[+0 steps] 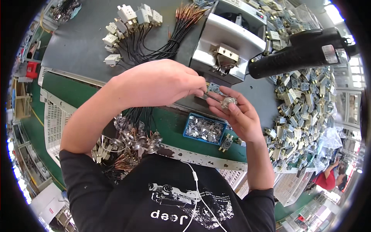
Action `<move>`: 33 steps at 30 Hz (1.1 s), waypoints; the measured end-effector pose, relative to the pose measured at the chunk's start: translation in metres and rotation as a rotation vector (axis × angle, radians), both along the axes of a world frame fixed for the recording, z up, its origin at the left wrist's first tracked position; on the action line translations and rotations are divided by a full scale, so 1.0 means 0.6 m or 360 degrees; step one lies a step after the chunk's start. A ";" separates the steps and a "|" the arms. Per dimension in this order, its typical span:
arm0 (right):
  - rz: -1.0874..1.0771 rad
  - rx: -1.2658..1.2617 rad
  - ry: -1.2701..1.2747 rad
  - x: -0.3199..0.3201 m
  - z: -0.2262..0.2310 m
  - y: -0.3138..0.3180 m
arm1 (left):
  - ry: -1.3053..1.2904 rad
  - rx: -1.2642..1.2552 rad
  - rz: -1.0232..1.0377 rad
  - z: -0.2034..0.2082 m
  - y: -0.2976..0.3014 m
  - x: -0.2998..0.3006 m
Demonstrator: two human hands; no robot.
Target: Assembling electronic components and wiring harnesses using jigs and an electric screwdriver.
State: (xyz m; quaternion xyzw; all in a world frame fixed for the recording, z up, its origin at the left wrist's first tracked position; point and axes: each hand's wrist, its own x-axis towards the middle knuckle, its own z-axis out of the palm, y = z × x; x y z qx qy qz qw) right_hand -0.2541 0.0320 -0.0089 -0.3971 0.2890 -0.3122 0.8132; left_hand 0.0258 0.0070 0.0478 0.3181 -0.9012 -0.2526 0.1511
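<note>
My right hand (245,120) is turned palm up, its thumb pressing a round silver metal part (228,102) against the fingers. My left hand (183,85) reaches across from the left, thumb and fingertips pinched on a thin dark wire (212,97) that runs to the round part. Whether the wire is fixed to the part cannot be made out. Just behind the fingers lies a grey-blue and cream switch-like block (213,88), partly covered by my hands. A blue tray (184,133) full of small metal pieces stands below my hands.
A silver machine (208,33) holds a cream block (228,53) in front. A black pistol-shaped tool (293,56) juts in from the right, above heaped blocks (295,104). Black wires (154,52) with cream connectors lie far left; wired round metal parts (135,141) hang near my left elbow.
</note>
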 end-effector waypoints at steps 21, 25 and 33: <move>0.0365 -0.0472 0.1013 0.019 0.071 -0.017 | -0.0191 -0.0440 0.0025 -0.043 0.030 -0.021; -0.0080 -0.0630 0.0864 0.022 0.068 0.017 | 0.0080 -0.0495 0.0105 -0.066 0.038 -0.028; 0.0069 -0.0806 0.1166 0.020 0.052 0.025 | 0.0027 -0.0502 0.0083 -0.059 0.037 -0.038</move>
